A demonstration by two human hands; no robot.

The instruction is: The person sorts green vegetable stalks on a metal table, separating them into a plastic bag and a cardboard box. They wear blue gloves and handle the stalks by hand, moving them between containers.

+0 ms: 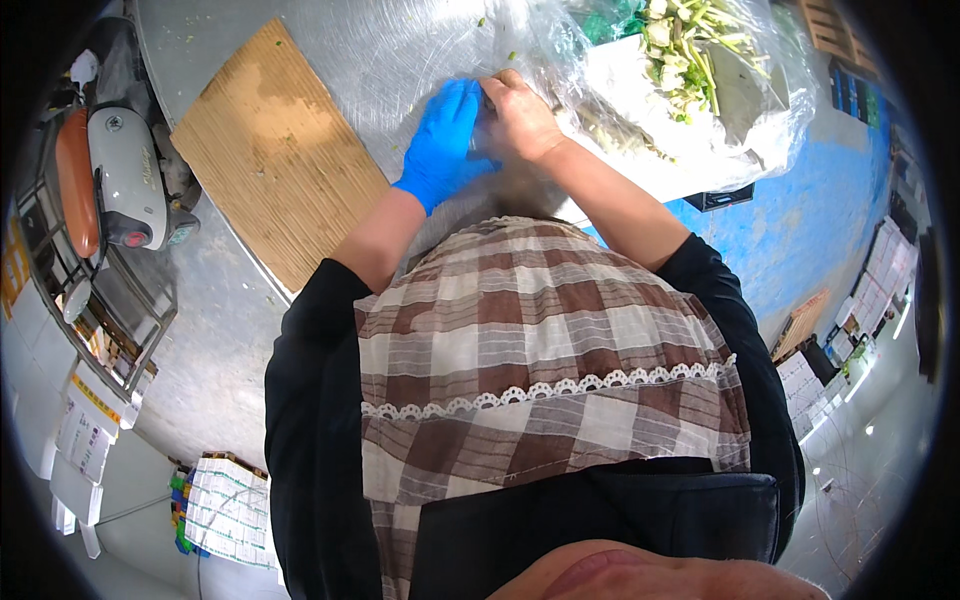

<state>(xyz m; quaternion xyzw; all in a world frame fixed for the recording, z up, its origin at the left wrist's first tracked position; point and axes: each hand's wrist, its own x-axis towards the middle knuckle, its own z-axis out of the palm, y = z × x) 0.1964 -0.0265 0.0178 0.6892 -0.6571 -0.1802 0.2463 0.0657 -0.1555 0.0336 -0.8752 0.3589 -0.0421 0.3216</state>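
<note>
In a blue glove, my left hand [446, 146] lies low over the metal tabletop [405, 45], fingers pointing away and thumb spread towards the right. My bare right hand [521, 112] is beside it, its fingers curled close to the gloved fingertips. Whether anything small sits between the two hands cannot be made out. Right of my right hand lies a clear plastic bag [780, 142] with pale green and whitish vegetable pieces [679, 60] on it. A flat piece of brown cardboard [285, 150] lies to the left of my gloved hand, with small green bits on it.
Beyond the table's left edge stands a grey scooter [127, 176] with a brown seat. A black crate [720, 198] is partly under the table's right side. Stacked white boxes [229, 510] are at the lower left. A wooden pallet [836, 34] shows at the upper right.
</note>
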